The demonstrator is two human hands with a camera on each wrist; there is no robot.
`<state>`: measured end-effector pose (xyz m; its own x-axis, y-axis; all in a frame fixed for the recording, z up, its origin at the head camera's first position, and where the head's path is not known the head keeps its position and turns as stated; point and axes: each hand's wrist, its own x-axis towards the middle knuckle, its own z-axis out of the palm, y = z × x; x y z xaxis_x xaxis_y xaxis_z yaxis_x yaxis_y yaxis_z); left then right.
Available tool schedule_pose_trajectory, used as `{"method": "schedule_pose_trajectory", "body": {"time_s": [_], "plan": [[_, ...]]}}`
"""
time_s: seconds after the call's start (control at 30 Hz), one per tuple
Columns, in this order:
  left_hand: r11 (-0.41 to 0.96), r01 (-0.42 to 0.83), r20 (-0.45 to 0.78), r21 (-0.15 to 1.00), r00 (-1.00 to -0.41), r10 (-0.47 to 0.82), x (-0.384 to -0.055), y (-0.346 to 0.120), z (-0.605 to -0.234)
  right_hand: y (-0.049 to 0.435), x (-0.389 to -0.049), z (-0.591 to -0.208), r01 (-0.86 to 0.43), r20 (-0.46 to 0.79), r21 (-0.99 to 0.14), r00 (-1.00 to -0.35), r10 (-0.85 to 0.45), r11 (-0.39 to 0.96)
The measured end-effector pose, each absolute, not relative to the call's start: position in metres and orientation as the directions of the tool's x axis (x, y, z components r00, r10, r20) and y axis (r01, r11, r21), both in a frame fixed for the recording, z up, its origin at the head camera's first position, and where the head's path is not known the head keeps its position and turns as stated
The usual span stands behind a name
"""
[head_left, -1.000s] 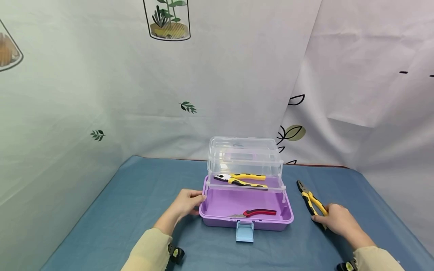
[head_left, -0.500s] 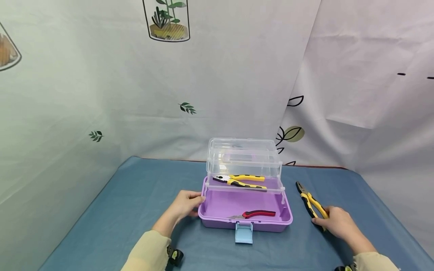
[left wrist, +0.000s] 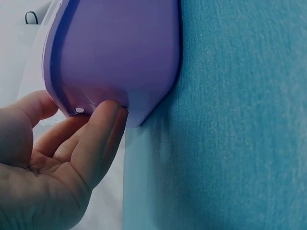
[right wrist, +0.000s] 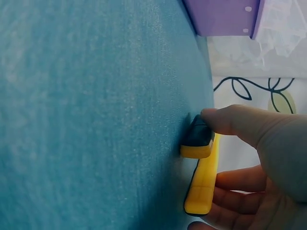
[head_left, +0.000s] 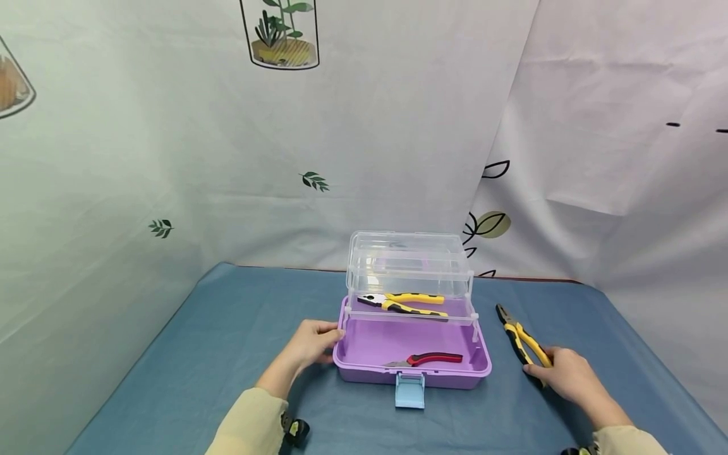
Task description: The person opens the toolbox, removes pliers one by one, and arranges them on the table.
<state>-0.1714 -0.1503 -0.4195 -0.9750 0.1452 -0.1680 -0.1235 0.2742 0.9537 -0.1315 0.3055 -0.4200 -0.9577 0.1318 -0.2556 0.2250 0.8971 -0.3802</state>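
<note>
A purple toolbox [head_left: 412, 376] stands on the table with its clear lid [head_left: 406, 253] raised and a light blue latch [head_left: 409, 392] hanging at the front. My left hand [head_left: 311, 344] holds the box's left side, thumb over the rim and fingers against the outer wall [left wrist: 120, 52]. To the right of the box, my right hand [head_left: 569, 374] grips the yellow-and-black handles of a pair of pliers [head_left: 516, 332], thumb on one handle and fingers by the other [right wrist: 204, 184]. The pliers' head points away, toward the back of the table.
Inside the toolbox, yellow-and-black pliers [head_left: 406, 304] lie in the clear upper tray, and red-and-black pliers [head_left: 435, 358] lie on the floor near the front. A blue cloth [head_left: 244, 303] covers the table. Pale printed curtains [head_left: 398, 126] hang behind and at the sides.
Hands, toolbox and pliers keep nearly the same places; the whole head view has shifted slightly.
</note>
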Motion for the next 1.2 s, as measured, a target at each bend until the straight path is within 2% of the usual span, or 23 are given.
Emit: {"method": "schedule_pose_trajectory", "body": {"time_s": [0.5,1.2], "plan": [[0.297,-0.132,-0.176,0.946,-0.976,0.127,-0.171,-0.148,-0.419,0.298,-0.13,-0.408,0.205,-0.192,-0.384,-0.971,0.139,0.901],[0.277,-0.126,-0.17,0.953,-0.976,0.138,-0.172,-0.15,-0.421,0.268,-0.126,-0.379,0.061,-0.009,-0.368,-0.998,0.062,0.928]]}}
